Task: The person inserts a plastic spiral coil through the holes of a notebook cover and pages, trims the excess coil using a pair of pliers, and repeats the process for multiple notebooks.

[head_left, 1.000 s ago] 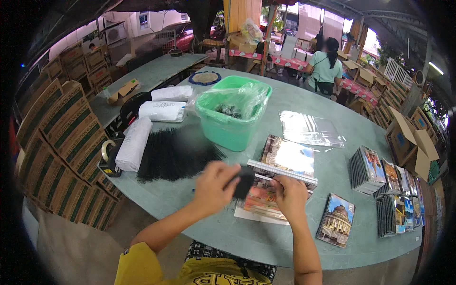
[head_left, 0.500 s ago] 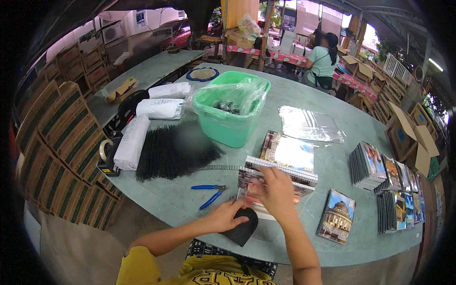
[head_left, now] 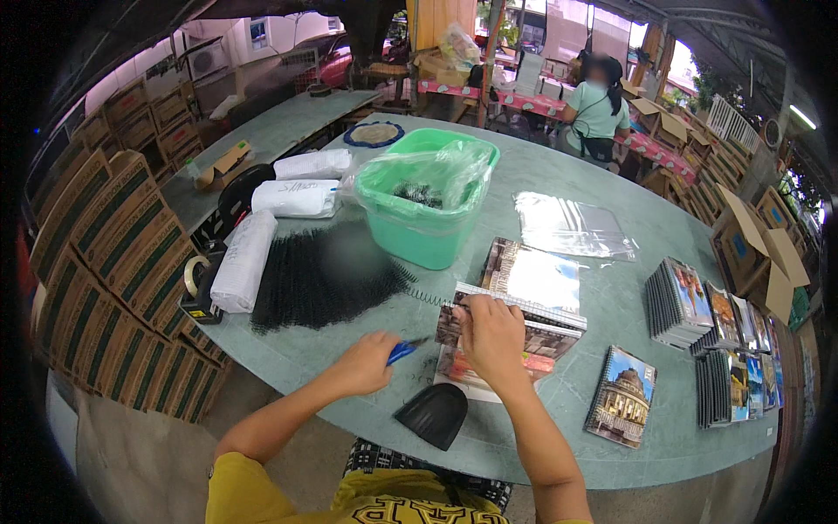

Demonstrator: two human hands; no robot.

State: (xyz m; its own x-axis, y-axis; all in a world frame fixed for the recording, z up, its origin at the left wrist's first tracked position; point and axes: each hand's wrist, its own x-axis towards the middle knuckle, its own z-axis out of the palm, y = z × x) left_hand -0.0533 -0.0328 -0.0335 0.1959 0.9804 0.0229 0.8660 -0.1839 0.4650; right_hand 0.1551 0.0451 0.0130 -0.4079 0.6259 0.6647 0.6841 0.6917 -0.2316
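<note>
My left hand (head_left: 363, 363) is closed around blue-handled cutting pliers (head_left: 403, 350), whose dark jaws point toward the notebooks. My right hand (head_left: 494, 339) grips the bound edge of a notebook (head_left: 566, 324) that stands tilted against a stack. A black spiral coil (head_left: 428, 298) sticks out from the left end of that edge, reaching toward a broad pile of black coils (head_left: 305, 284). On top of the stack behind lies a notebook with a glossy cover (head_left: 539, 278). Below my hands, a black rounded block (head_left: 434, 417) rests on the table by itself.
A green bin (head_left: 419, 227) lined with clear plastic holds black coils. White wrapped rolls (head_left: 295, 199) and a tape dispenser (head_left: 202, 284) are on the left. To the right lie a single notebook (head_left: 621, 395), clear plastic sleeves (head_left: 576, 227) and stacked notebooks (head_left: 678, 301). A person (head_left: 595, 113) works behind.
My left hand has left the black block and picked up the blue pliers from the table. My right hand has shifted up and left to the notebook's bound edge.
</note>
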